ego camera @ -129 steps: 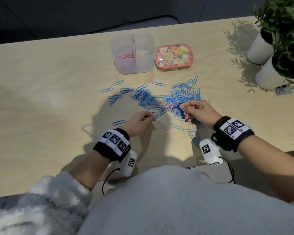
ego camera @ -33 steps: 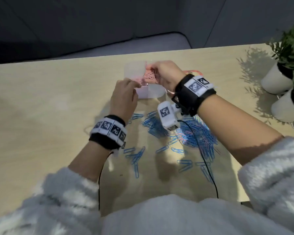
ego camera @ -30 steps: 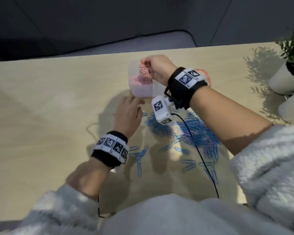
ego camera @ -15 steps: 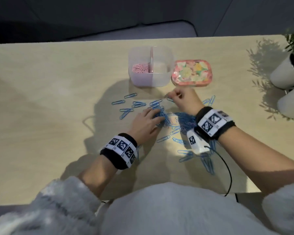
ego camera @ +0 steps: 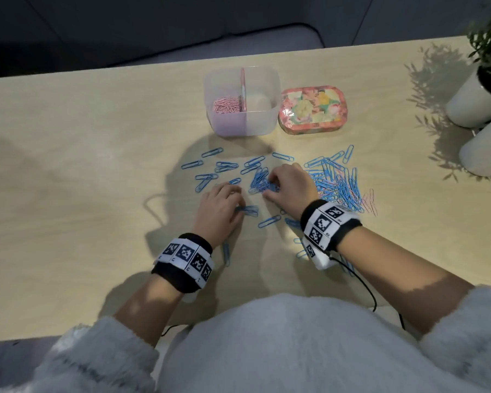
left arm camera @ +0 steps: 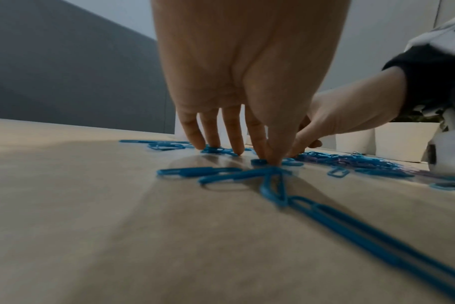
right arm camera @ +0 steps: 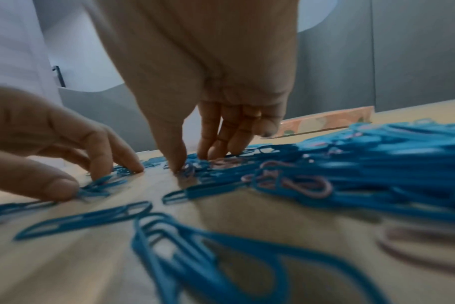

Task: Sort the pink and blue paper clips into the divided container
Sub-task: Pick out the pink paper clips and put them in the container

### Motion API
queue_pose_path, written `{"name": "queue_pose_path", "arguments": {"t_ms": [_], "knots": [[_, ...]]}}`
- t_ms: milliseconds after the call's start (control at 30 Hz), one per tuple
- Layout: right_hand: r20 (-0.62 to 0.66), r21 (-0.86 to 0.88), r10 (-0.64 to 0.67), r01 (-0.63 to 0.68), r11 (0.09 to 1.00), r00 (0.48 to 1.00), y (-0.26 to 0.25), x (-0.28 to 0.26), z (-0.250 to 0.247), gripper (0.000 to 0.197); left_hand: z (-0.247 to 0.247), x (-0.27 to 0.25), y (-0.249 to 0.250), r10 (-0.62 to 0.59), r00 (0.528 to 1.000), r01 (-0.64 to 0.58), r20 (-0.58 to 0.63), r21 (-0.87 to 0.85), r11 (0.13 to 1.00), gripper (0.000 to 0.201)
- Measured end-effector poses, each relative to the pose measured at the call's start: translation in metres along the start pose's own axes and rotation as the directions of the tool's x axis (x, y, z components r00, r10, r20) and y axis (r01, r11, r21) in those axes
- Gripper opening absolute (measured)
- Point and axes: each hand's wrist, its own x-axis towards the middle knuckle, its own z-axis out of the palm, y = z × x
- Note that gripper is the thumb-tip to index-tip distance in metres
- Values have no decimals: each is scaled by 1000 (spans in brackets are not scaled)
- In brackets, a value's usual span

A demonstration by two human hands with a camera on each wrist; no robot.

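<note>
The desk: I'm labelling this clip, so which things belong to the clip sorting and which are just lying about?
Part of the job:
- divided container, pink clips in its left half
- blue paper clips spread on the desk
- pink paper clips at the pile's right edge
- left hand and right hand, fingertips down on blue clips

Just lying about:
- floral tin
- white plant pots

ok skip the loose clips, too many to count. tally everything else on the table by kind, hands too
divided container: 1
floral tin: 1
white plant pots: 2
hands, left hand and right hand: 2
total: 6
</note>
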Motion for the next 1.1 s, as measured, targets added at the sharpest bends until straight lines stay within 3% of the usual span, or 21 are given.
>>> {"name": "queue_pose_path", "arguments": {"t_ms": [100,267,400,467,533,567,700,767,833,933,1033,1100], "knots": [[48,43,23,-25,999,999,-3,6,-2,15,-2,1,2,-48,998,49,-37,36,998,12],[73,372,82,-103,923,994,13,14,-21,10,-10,4,2,-159,981,166,-112,58,984,13],[46,566,198,-189,802,979,35,26,-36,25,-20,18,19,-107,983,112,-150,30,993,16],[17,546,233,-204,813,972,41,32,-40,21,-22,29,23,-102,992,103,-74,5,995,16],[-12,436,223,-196,878,975,43,37,-44,5,-20,37,22,-110,994,110,19,23,994,14],[-28,373,209,-184,910,977,44,37,-46,6,-19,40,20,-123,992,122,39,33,992,12],[-164,144,67,-43,989,984,38,28,-41,14,-19,38,9,-175,983,177,-50,45,983,10],[-102,97,8,1,995,995,32,17,-31,13,-17,34,6,-91,992,95,-90,38,995,12],[5,90,-6,6,996,1000,26,6,-22,12,-16,32,12,92,994,-91,-52,23,996,16],[50,63,-1,-2,998,999,27,3,-12,15,-12,28,26,303,953,-302,-4,31,953,28],[50,42,-10,8,999,999,29,3,-6,9,-10,32,29,363,932,-357,-16,138,924,7],[44,2,-15,15,1000,999,30,0,-5,10,-8,33,26,354,935,-352,23,183,918,13]]}}
